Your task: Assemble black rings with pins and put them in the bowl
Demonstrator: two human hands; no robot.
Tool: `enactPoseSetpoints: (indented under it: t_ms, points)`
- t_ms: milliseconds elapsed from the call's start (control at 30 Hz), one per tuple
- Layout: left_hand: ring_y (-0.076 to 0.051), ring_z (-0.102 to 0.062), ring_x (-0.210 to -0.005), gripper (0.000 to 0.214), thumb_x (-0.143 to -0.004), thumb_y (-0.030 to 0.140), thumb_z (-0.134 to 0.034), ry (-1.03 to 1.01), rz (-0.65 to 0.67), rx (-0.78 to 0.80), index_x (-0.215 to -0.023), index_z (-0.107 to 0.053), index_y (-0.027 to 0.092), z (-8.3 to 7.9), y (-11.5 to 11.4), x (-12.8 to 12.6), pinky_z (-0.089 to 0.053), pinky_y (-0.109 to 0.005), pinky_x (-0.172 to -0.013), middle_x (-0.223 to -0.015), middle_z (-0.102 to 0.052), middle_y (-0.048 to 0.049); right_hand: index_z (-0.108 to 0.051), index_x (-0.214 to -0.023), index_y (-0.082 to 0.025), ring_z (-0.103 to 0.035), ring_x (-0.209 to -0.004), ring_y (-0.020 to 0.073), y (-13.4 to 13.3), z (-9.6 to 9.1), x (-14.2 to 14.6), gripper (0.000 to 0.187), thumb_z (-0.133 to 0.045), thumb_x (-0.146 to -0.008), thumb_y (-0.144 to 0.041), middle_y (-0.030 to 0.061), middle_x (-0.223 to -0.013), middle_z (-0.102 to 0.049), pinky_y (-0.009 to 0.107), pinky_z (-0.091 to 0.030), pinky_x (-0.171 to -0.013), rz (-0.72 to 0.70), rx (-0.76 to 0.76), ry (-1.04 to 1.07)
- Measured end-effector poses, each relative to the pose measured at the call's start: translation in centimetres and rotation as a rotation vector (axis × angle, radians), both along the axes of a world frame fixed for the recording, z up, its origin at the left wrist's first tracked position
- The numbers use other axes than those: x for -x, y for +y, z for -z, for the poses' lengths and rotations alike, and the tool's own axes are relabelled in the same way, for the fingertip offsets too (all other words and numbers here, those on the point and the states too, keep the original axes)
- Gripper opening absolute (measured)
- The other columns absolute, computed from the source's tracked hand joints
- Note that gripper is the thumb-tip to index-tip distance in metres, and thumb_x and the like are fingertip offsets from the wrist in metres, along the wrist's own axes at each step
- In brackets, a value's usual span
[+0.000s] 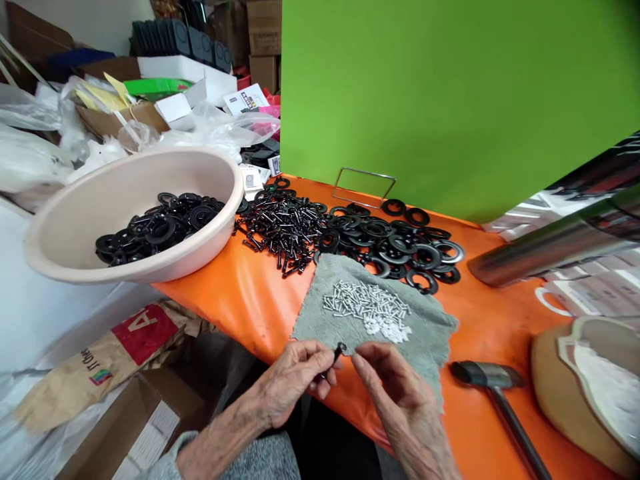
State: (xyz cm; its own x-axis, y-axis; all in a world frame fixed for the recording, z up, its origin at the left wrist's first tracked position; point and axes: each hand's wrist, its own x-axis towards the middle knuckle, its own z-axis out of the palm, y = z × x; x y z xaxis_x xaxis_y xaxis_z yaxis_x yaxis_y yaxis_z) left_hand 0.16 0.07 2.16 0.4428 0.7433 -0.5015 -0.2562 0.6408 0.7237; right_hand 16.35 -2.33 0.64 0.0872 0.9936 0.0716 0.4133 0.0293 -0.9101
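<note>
At our far left we see a cream basin (127,179) with a heap of black rings (163,230) in it, the lower ones buried under the upper. Next, on the orange tabletop (235,293), we find a pile of short black rods (285,227), too tangled for us to count. Nearer to us, the left hand (293,375) has thumb and fingers clamped on a small black part (340,350), whose looped end sticks out above the tabletop's near edge while the fingers hide much of its lower length. Behind it we see a grey cloth (317,317) bearing slim metal pins (367,301) and some white bits (389,329) that we cannot make out clearly. Just right of the looped end, the right hand (403,393) has thumb and forefinger tips close together, the other fingers loosely curled; we cannot tell whether the tips meet or pinch anything, and the picture's lower edge cuts off the wrist. Farther right we see a hammer (487,375), its handle running out of view, and a tan container (555,367), also cut off
</note>
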Motion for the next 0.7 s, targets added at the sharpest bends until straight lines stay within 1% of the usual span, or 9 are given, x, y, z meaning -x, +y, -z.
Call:
enactPoseSetpoints:
  t_ms: [133,300,367,467,567,633,700]
  points:
    - [-0.004,-0.039,-0.046,0.048,-0.071,0.058,-0.066,0.069,0.029,-0.056,-0.074,-0.057,0.011,-0.2,0.0,-0.1,-0.025,-0.022,-0.051,-0.063,-0.052,0.0019,-0.061,-0.084,-0.024,-0.057,-0.070,0.0122,0.0,0.0,0.6,0.017,-0.058,-0.087,-0.040,-0.0008,-0.076,-0.061,0.022,-0.047,-0.065,-0.039,0.050,0.115]
    - [-0.005,-0.035,-0.049,0.044,-0.076,0.057,-0.062,0.100,0.064,-0.135,-0.068,-0.052,0.014,-0.5,0.0,0.1,-0.023,-0.023,-0.051,-0.061,-0.047,0.0029,-0.060,-0.081,-0.022,-0.055,-0.065,0.0131,0.4,0.4,0.3,0.025,-0.064,-0.082,-0.047,-0.0002,-0.071,-0.058,0.024,-0.045,-0.060,-0.077,0.177,0.301]
    - [-0.006,-0.035,-0.052,0.043,-0.077,0.055,-0.061,0.094,0.108,-0.163,-0.068,-0.051,0.014,-0.5,-0.1,0.4,-0.024,-0.024,-0.052,-0.062,-0.046,0.0027,-0.058,-0.079,-0.021,-0.052,-0.063,0.0122,0.5,0.1,0.3,0.029,-0.066,-0.079,-0.050,-0.0015,-0.068,-0.055,0.023,-0.044,-0.058,-0.077,0.241,0.357]
    - [-0.008,-0.035,-0.056,0.037,-0.081,0.050,-0.059,0.117,0.173,-0.202,-0.072,-0.052,0.014,-0.5,0.0,1.0,-0.024,-0.024,-0.054,-0.064,-0.046,0.0022,-0.056,-0.076,-0.021,-0.049,-0.062,0.0107,0.4,-1.0,0.5,0.033,-0.071,-0.075,-0.050,-0.0034,-0.067,-0.052,0.021,-0.041,-0.057,-0.075,0.383,0.442]
    - [-0.008,-0.036,-0.058,0.033,-0.082,0.047,-0.057,0.128,0.252,-0.212,-0.076,-0.056,0.014,-0.4,0.2,1.6,-0.027,-0.024,-0.057,-0.065,-0.047,0.0025,-0.056,-0.074,-0.021,-0.047,-0.064,0.0095,0.4,-1.8,0.5,0.034,-0.074,-0.072,-0.049,-0.0045,-0.068,-0.052,0.020,-0.040,-0.060,-0.077,0.482,0.494]
    - [-0.008,-0.037,-0.060,0.032,-0.082,0.045,-0.057,0.139,0.282,-0.218,-0.077,-0.056,0.014,-0.4,0.3,1.8,-0.028,-0.024,-0.059,-0.066,-0.047,0.0027,-0.058,-0.079,-0.022,-0.051,-0.067,0.0105,0.4,-1.9,0.3,0.034,-0.075,-0.070,-0.050,-0.0040,-0.069,-0.055,0.021,-0.042,-0.063,-0.101,0.508,0.524]
    - [-0.009,-0.038,-0.061,0.030,-0.081,0.043,-0.058,0.163,0.280,-0.216,-0.076,-0.057,0.014,-0.5,0.3,1.8,-0.029,-0.024,-0.060,-0.066,-0.047,0.0029,-0.063,-0.087,-0.023,-0.056,-0.074,0.0132,0.4,-1.8,-0.1,0.036,-0.073,-0.071,-0.054,-0.0016,-0.075,-0.061,0.023,-0.045,-0.070,-0.131,0.533,0.517]
